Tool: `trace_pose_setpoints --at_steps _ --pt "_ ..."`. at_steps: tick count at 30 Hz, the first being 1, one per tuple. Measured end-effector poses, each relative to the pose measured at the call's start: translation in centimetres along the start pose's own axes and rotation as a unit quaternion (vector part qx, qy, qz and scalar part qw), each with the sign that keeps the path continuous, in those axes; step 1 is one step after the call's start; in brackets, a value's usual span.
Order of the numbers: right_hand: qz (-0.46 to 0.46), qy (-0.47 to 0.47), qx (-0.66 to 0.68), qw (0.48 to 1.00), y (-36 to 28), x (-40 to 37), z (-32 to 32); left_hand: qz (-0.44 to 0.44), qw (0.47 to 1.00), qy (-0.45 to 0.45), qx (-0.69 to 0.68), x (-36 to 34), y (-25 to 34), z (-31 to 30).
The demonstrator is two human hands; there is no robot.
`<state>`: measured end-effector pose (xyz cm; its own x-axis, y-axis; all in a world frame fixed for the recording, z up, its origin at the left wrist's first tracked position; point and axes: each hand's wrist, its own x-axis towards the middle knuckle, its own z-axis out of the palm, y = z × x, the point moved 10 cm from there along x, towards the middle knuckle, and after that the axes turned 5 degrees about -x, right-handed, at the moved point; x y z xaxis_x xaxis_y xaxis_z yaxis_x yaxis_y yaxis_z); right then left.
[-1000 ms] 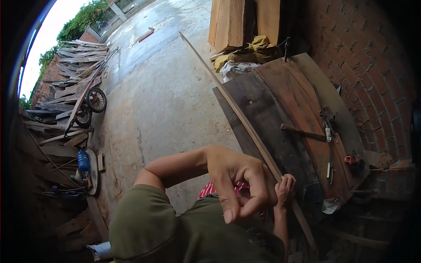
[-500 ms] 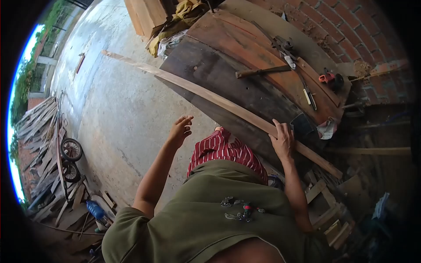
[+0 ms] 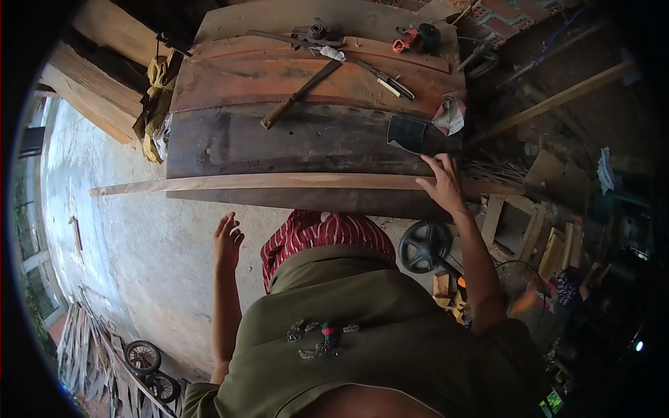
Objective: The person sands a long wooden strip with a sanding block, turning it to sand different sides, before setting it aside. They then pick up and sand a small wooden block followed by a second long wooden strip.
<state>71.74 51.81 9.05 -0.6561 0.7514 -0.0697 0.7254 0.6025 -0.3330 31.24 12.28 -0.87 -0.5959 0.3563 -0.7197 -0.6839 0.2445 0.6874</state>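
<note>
The long wooden strip (image 3: 293,182) lay along the near side of the workbench (image 3: 244,150), both ends jutting past its sides. The right hand (image 3: 440,182) was over it toward the right end, thumb and forefinger apart; whether they gripped could not be told. The left hand (image 3: 228,233), fingers loosely curled, hung empty. Steadying the strip well probably called for a second hold farther left, balancing the longer overhang.

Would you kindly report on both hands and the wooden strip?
Right hand on wooden strip. Left hand apart from it. Strip overhangs bench both ends. Dark sheet off strip.
</note>
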Motion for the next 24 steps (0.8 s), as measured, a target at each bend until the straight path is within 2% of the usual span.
trace_pose_setpoints --at_steps 2,4,6,8,10,13,14,15,16,17,18,19,20,22,23,24 --pt "0.003 0.014 0.045 0.999 0.5 1.3 0.7 -0.013 1.000 -0.015 0.006 0.2 -0.7 0.7" --pt "-0.025 0.082 -0.007 0.996 -1.8 2.7 0.3 -0.026 0.999 -0.024 0.006 0.3 -1.7 1.4" --pt "-0.044 0.058 -0.034 0.997 -2.7 4.3 1.9 -0.037 0.999 -0.030 0.004 0.1 -2.4 2.3" --pt "-0.041 0.087 -0.088 0.992 -1.6 5.4 5.0 -0.034 0.997 -0.066 0.015 -0.8 -2.9 3.9" --pt "-0.034 0.086 -0.086 0.992 -0.4 5.7 6.6 -0.037 0.996 -0.075 0.035 -1.5 -3.6 4.5" --pt "-0.044 0.109 0.018 0.993 0.8 6.6 5.9 -0.009 0.993 -0.059 0.100 -1.9 -3.1 4.8" --pt "-0.040 0.110 0.020 0.993 0.2 6.3 5.1 0.117 0.961 -0.060 0.245 -2.0 -1.0 5.3" --pt "-0.005 0.137 0.048 0.989 0.5 5.4 3.7 0.240 0.891 -0.067 0.379 -2.3 0.6 7.1" --pt "0.034 0.166 0.070 0.983 1.0 4.2 2.1 0.241 0.890 -0.082 0.378 -2.4 0.8 8.8" --pt "0.021 0.202 0.002 0.979 -0.3 2.8 0.8 0.295 0.839 -0.077 0.452 -3.5 2.3 11.3" --pt "0.008 0.187 -0.023 0.982 -1.7 1.7 0.9 0.348 0.778 -0.069 0.519 -4.4 3.0 13.4" --pt "-0.021 0.171 -0.061 0.983 -3.7 0.4 1.3 0.386 0.726 -0.102 0.560 -4.3 2.5 15.5" --pt "-0.059 0.138 -0.075 0.986 -4.9 -1.0 3.2 0.388 0.726 -0.111 0.558 -4.1 2.2 17.3" --pt "-0.094 0.106 -0.085 0.986 -5.5 -4.1 5.8 0.453 0.642 -0.173 0.593 -5.4 1.4 22.0" --pt "-0.069 0.098 -0.114 0.986 -3.7 -4.9 6.1 0.452 0.645 -0.172 0.592 -4.8 1.1 22.6" --pt "-0.042 0.089 -0.143 0.985 -1.1 -6.2 5.7 0.454 0.620 -0.190 0.611 -4.6 0.1 23.5"
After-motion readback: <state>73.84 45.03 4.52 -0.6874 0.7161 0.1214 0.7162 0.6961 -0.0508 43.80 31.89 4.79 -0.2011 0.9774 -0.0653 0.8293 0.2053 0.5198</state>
